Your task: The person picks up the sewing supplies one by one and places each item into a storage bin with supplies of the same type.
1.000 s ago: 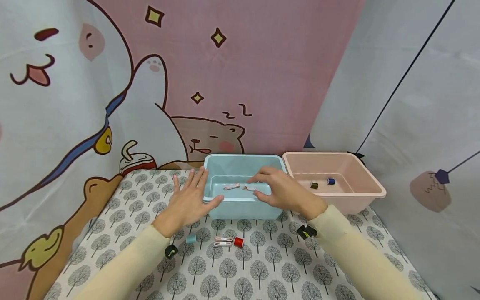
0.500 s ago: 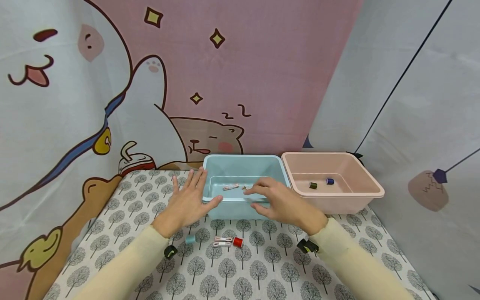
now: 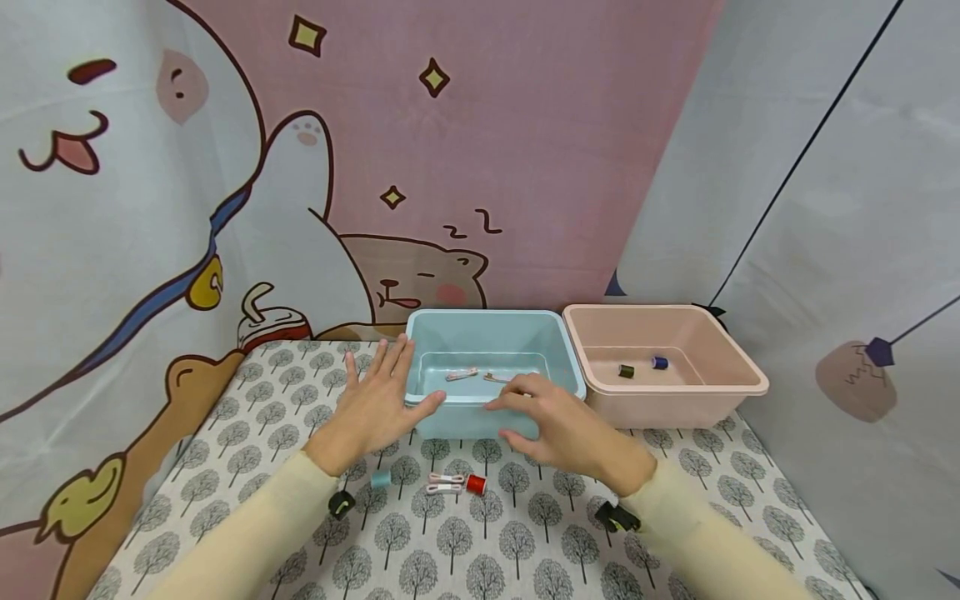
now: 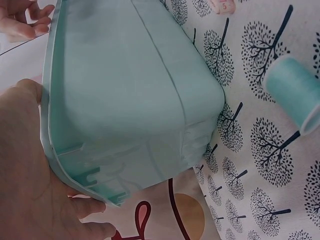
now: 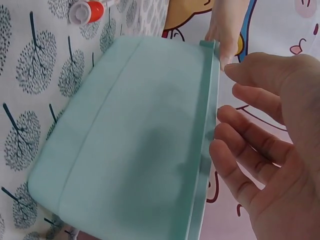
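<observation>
My left hand [image 3: 371, 412] rests on the left end of a light-blue plastic bin [image 3: 491, 417], fingers spread and straight. My right hand [image 3: 562, 427] hovers by the bin's near rim with loosely bent fingers and holds nothing. Inside the bin lie two small folded strips, one whitish-pink strip [image 3: 461, 374] and one partly hidden strip [image 3: 495, 377] behind my right hand. On the cloth in front are a light-blue thread spool [image 4: 292, 92], a red thread spool [image 3: 476, 484] and folded pale-pink measuring tapes [image 3: 446, 483].
A pink plastic bin [image 3: 675, 404] stands right beside the blue one. It contains a dark green thread spool [image 3: 626, 371] and a blue thread spool [image 3: 660, 362]. A tree-print cloth [image 3: 450, 550] covers the table, and a cartoon curtain [image 3: 525, 150] hangs behind.
My right hand has drawn back from inside the blue bin toward its near rim, with the strip left lying on the bottom. My left hand stays in place.
</observation>
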Demonstrator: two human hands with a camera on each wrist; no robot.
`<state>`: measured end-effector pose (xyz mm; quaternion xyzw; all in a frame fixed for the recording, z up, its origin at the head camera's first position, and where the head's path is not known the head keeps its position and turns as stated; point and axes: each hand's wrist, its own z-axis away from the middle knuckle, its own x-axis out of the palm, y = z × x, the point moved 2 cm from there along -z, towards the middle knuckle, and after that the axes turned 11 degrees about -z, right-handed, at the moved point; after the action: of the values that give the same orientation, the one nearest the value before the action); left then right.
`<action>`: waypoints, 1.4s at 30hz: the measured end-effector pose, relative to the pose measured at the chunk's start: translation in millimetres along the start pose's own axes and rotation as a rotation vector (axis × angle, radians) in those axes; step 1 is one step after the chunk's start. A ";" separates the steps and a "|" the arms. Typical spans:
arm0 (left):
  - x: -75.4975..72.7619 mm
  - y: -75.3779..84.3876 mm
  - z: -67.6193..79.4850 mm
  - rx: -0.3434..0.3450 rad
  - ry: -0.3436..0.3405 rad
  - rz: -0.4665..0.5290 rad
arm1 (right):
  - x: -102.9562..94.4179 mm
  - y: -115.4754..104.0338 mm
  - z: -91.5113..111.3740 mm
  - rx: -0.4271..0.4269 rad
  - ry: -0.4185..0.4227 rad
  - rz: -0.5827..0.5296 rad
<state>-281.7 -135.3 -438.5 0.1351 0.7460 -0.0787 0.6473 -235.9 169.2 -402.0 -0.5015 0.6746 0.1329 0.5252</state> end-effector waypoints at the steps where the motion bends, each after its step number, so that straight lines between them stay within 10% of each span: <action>1: 0.1 -0.2 0.0 0.000 -0.001 0.000 | 1.2 -1.0 0.5 -0.001 -0.001 -0.002; 42: -0.3 -1.7 -0.1 0.005 -0.006 0.004 | 78.2 10.8 23.1 0.163 -0.224 -0.114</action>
<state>-282.3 -137.0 -438.3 0.1380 0.7437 -0.0793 0.6492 -227.1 148.6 -481.2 -0.4767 0.5906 0.1027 0.6430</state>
